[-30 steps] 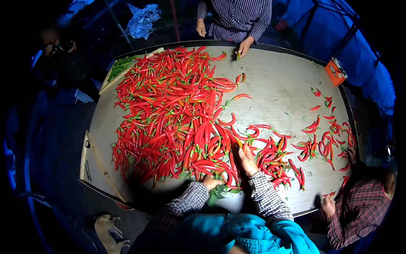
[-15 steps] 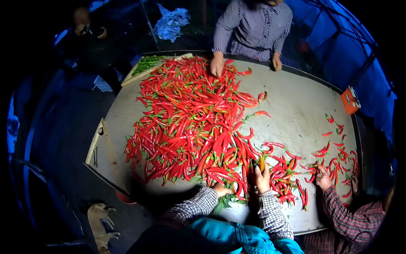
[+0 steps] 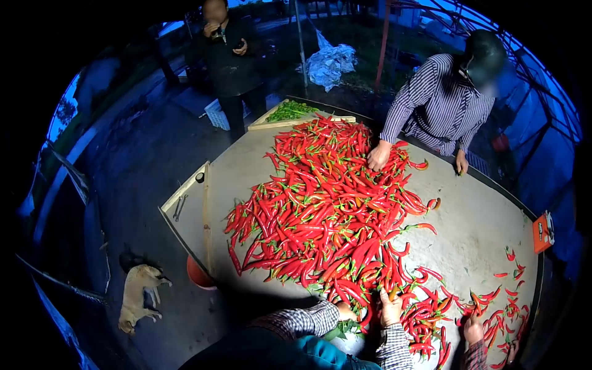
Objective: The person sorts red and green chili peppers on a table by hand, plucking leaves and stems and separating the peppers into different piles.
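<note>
Red chili peppers [image 3: 320, 216] with green stems lie in a big heap on the table. At the heap's near edge, my left hand [image 3: 346, 312] reaches in beside some green leaves [image 3: 338, 332]; its fingertips are hidden. Just to its right, my right hand [image 3: 390, 309] has its thumb and fingers closed around an orange-green chili pepper [image 3: 394, 293]. A smaller spread of red chilies [image 3: 422, 320] lies right of that hand.
Across the table [image 3: 475, 228] a person in a striped shirt [image 3: 431, 102] reaches into the heap. Another person's hand [image 3: 473, 330] works at the right. Green chilies [image 3: 292, 111] fill a wooden-framed corner. An orange box [image 3: 543, 232] sits on the right edge. A dog [image 3: 140, 296] lies on the floor.
The view has swung left and up, so everything sits further right and lower. My right hand's fingers have come down among the chilies. The striped-shirt person's hand stays at the heap.
</note>
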`<state>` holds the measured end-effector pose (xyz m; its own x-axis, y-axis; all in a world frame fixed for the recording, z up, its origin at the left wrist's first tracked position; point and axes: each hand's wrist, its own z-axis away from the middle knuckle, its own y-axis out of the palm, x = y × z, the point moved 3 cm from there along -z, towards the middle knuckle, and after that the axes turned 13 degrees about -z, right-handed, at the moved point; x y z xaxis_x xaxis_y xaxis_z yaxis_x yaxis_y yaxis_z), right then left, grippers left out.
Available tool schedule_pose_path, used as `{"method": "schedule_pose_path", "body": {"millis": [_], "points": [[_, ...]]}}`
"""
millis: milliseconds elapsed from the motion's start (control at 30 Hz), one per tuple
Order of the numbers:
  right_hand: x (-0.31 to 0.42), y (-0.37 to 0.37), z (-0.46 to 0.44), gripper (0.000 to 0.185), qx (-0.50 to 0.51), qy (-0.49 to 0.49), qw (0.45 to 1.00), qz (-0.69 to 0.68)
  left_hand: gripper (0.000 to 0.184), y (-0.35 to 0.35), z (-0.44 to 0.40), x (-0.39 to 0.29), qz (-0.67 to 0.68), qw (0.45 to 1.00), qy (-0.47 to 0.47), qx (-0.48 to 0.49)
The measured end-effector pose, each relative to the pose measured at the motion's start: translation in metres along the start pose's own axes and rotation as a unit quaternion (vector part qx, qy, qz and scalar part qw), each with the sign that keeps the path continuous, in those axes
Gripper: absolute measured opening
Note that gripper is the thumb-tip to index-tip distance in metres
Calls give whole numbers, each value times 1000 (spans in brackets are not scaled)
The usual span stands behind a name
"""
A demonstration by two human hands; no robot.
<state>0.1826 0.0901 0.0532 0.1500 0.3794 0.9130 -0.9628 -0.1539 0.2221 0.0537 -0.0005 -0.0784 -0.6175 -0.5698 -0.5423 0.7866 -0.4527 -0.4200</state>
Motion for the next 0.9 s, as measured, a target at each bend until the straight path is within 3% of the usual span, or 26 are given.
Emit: {"method": "schedule_pose_path", "body": {"millis": [67,200,267,333,400,467,533,567,633,733,767,867,900], "points": [[1,11,0,19,-1,39,997,-61,45,3,-3,1,9,999,21,-29],[-21,0,-18,2,43,-25,998,32,49,-24,35,-23,-48,998,-12,-33],[-16,-2,-22,2,31,-2,999,21,57,-11,19,-12,-3,1000,9,14],[-6,2,-28,4,57,-26,996,66,56,-12,23,-14,-33,997,-8,-67],[25,25,-26,5,52,-23,998,25,54,-22,31,-22,-16,999,27,-5],[32,30,-40,7,53,-8,998,33,51,-3,10,-6,44,999,-1,-13],[42,37,-57,11,46,-75,990,112,51,-10,20,-12,31,999,-30,5],[44,40,-68,12,59,-30,994,81,52,-7,18,-11,31,999,-26,-5],[51,51,-89,11,69,-98,989,82,65,-23,36,-20,8,999,-20,-25],[68,83,-113,7,95,-193,970,108,60,-17,29,-19,25,1000,3,-1],[69,93,-118,8,98,-158,977,108,58,-13,25,-16,25,999,16,-11],[70,124,-151,15,148,-322,906,230,53,-14,26,-18,4,1000,3,-27],[71,134,-160,17,153,-338,893,253,53,-21,31,-21,12,1000,15,21]]}}
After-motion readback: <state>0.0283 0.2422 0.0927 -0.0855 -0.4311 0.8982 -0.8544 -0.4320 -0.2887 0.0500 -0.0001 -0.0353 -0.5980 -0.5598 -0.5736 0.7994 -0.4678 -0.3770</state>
